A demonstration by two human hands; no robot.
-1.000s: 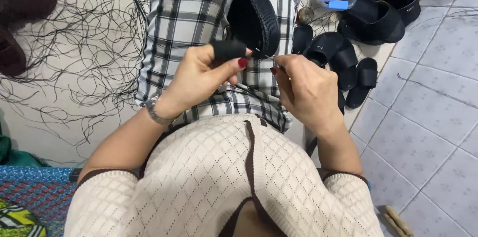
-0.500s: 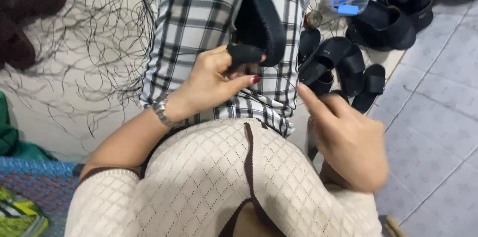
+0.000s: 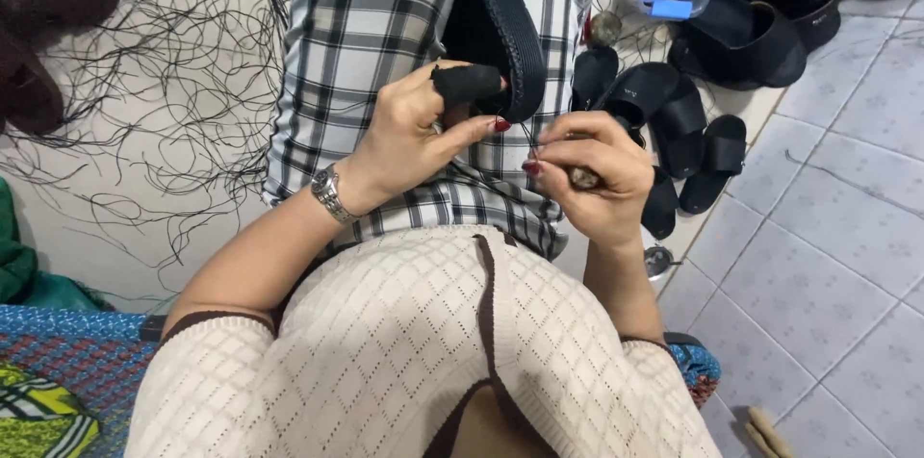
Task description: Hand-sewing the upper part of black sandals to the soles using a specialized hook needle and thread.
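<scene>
My left hand (image 3: 414, 136) pinches the black sandal upper (image 3: 505, 30) just above my lap, right hand (image 3: 592, 174) pressed together on a small tool (image 3: 582, 177) and thread (image 3: 531, 139) beside it — best I keep the edge steady, pull taut.

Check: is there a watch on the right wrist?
No. The silver wristwatch sits on the left wrist, behind the left hand gripping the black shoe piece; the right hand has a bare wrist.
</scene>
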